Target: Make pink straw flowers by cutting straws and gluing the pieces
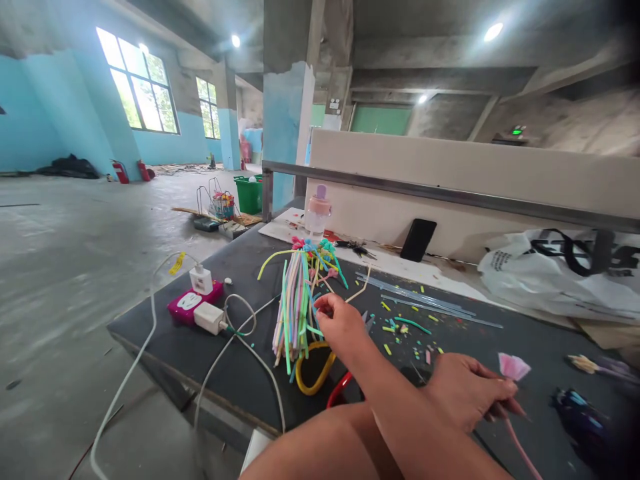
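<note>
My forearms cross, the right one on top. On the right side of the table, my left hand [467,390] pinches the thin stem of a pink flower [513,366], whose pleated head stands above the fingers. Over to the left, my right hand [343,327] has its thumb and fingertips closed at the edge of a bundle of pastel straw-like stems [293,313], by a blue stem. Curled pink, blue and green ends top the bundle. Under my right hand lie scissors with a yellow handle [300,380], and a red handle [340,389] shows beside them, partly hidden by my arm.
Cut bits [387,329] and clear rods [420,293] lie mid-table. A bottle [319,213], a phone [419,240] and a white bag [560,273] line the back. A magenta power strip [183,308] with trailing cables is at left; a dark object [583,417] at right.
</note>
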Available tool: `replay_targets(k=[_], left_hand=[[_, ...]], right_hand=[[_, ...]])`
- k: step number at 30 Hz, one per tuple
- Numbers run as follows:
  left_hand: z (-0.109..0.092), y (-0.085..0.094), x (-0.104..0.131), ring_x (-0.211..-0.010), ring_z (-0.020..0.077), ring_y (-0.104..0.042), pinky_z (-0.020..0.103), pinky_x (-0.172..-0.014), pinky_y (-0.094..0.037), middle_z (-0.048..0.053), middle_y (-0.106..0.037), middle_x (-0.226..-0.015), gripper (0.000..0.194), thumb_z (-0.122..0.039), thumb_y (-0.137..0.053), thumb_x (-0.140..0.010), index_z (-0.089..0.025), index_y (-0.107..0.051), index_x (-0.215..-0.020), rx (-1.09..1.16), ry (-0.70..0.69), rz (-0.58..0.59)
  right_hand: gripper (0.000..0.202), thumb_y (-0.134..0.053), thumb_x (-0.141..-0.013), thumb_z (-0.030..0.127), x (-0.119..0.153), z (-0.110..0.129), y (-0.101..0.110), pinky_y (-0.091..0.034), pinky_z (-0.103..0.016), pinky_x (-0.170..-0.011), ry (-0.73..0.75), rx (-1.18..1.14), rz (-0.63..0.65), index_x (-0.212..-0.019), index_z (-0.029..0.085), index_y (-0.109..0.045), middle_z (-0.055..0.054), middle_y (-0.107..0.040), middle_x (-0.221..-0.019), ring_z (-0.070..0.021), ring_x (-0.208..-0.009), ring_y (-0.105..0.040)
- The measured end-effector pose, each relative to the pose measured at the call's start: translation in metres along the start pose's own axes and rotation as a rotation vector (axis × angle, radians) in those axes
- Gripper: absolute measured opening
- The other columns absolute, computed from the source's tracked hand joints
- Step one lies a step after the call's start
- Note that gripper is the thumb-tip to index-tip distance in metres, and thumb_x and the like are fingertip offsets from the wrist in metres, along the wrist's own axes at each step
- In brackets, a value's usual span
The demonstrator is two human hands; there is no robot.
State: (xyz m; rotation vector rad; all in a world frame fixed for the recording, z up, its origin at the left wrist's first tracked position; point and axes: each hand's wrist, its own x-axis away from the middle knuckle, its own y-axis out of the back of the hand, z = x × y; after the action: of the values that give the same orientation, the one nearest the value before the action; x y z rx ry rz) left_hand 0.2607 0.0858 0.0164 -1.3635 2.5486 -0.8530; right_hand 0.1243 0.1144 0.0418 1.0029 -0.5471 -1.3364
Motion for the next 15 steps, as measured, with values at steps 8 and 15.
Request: replay_targets(k=[8,15], left_hand=[[-0.012,0.001,0.011,-0.034,0.0052,-0.035,0.021,-0.038,-0.028,0.001,-0.050,-0.044,0.026,-0.016,-0.060,-0.068,-0.021,-0.044,-0.047,-0.099,-0.048,-0.145],[-0.004,0.002,0.010,-0.038,0.0061,-0.038,0.021,-0.039,-0.026,0.000,-0.054,-0.049,0.016,-0.020,-0.061,-0.069,-0.017,-0.050,-0.058,-0.121,-0.050,-0.101]], right_hand=[[0.014,-0.050,-0.078,0.018,0.016,0.027,-0.007,-0.039,-0.030,-0.075,0.190,0.096,0.125,-0.080,0.020,-0.064,-0.002,-0.068,-0.085,-0.0168,-0.083,-0.061],[0.047,-0.036,-0.082,0.053,0.035,0.035,-0.008,-0.038,-0.044,-0.081,0.227,0.398,0.107,-0.084,0.014,-0.061,-0.008,-0.068,-0.083,-0.0251,-0.079,-0.061]])
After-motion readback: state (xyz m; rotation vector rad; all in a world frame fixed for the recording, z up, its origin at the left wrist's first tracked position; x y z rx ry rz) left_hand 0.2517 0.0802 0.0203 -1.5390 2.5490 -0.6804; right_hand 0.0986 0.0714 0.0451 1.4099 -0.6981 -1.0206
